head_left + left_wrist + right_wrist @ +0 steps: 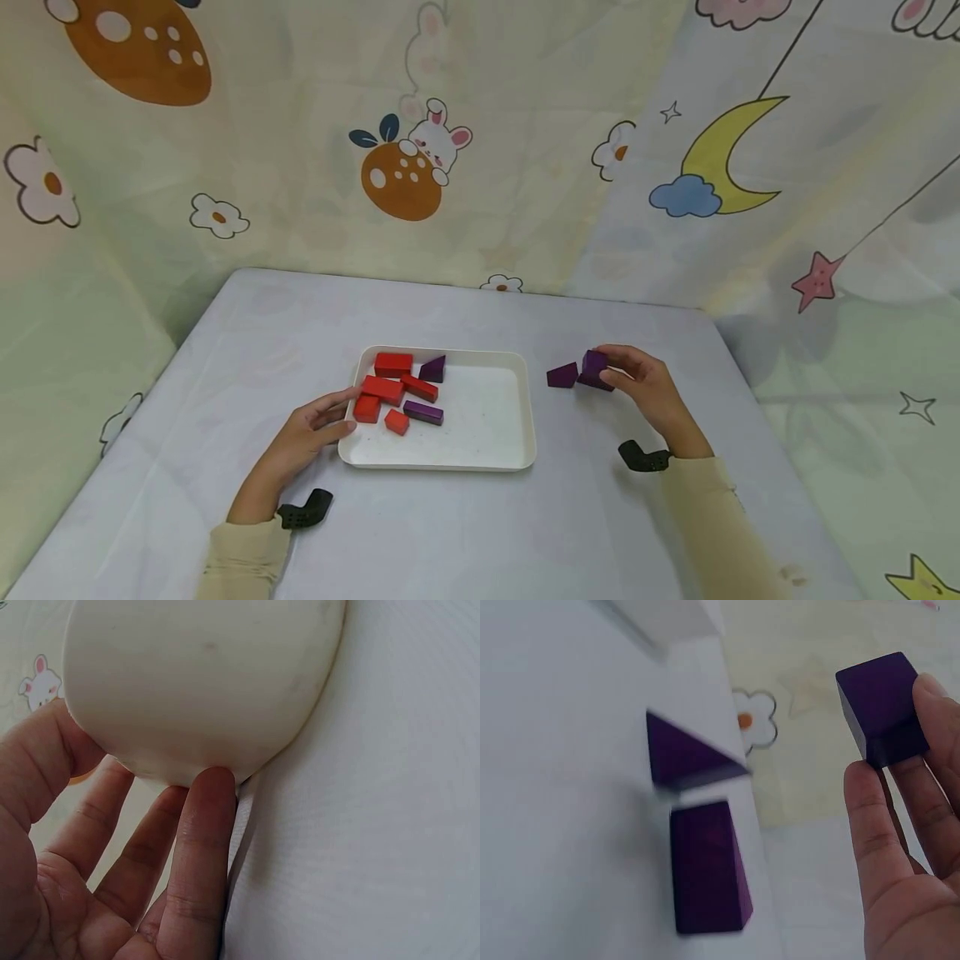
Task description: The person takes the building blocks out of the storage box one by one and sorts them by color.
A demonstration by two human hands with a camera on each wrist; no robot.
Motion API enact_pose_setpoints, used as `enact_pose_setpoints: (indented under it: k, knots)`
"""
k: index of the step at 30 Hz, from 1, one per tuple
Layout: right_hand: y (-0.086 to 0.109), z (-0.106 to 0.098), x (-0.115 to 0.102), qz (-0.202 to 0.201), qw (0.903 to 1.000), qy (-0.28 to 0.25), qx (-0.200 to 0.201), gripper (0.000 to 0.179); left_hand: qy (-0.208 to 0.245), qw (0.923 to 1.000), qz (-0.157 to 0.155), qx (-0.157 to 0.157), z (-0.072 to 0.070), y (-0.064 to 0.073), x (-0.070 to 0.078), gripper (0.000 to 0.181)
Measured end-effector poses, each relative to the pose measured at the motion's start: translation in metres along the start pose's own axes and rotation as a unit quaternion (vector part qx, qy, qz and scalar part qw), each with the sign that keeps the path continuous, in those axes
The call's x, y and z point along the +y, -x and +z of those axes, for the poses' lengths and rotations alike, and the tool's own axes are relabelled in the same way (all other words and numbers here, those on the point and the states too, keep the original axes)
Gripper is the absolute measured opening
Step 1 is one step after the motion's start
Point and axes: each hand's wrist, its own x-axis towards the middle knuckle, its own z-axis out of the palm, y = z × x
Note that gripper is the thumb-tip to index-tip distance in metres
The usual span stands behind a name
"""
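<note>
My left hand (303, 433) grips the left rim of a white tray (487, 417), its thumb and fingers set against the tray's wall in the left wrist view. My right hand (645, 387) holds a purple cube-shaped block (877, 705) between thumb and fingers, raised off the table. Behind the held block in the head view lies a purple block (596, 383), and just left of it another purple block (562, 376) with slanted sides. In the right wrist view these show as a wedge (686, 754) and a longer block (705, 870).
Several red blocks (393, 365) are grouped in the tray's left half, with a purple wedge (432, 369) and a purple bar (423, 412) beside them. A white cloth covers the table (585, 517). A printed curtain (525, 167) hangs behind the table.
</note>
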Motion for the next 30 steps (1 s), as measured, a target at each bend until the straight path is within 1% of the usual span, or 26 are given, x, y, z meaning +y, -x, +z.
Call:
enact_pose_setpoints:
  k: [5, 10, 15, 18, 21, 27, 30]
  knots:
    - [0.007, -0.021, 0.013, 0.006, 0.9994, 0.026, 0.021, 0.042, -0.003, 1.0000, -0.006, 0.001, 0.000, 0.001, 0.001, 0.064]
    - [0.011, -0.036, 0.027, 0.015, 0.9981, 0.046, 0.039, 0.043, -0.002, 0.9999, -0.011, 0.001, 0.000, 0.001, 0.001, 0.065]
    - [0.014, -0.046, 0.039, 0.050, 0.9961, 0.051, 0.051, 0.044, -0.001, 1.0000, -0.009, -0.001, 0.000, 0.000, 0.002, 0.065]
    - [0.012, -0.050, 0.046, 0.075, 0.9937, 0.065, 0.053, 0.044, -0.005, 1.0000, -0.003, -0.001, 0.000, 0.001, 0.002, 0.065]
    - [0.009, -0.051, 0.053, 0.091, 0.9921, 0.070, 0.052, 0.044, -0.008, 1.0000, 0.002, 0.000, -0.001, 0.000, 0.001, 0.064]
    - [0.007, -0.051, 0.066, 0.107, 0.9906, 0.076, 0.040, 0.044, -0.010, 0.9999, 0.008, 0.001, -0.001, -0.001, -0.002, 0.065]
    - [0.007, -0.049, 0.070, 0.112, 0.9899, 0.078, 0.039, 0.045, -0.010, 0.9999, 0.013, -0.001, -0.001, -0.001, -0.002, 0.064]
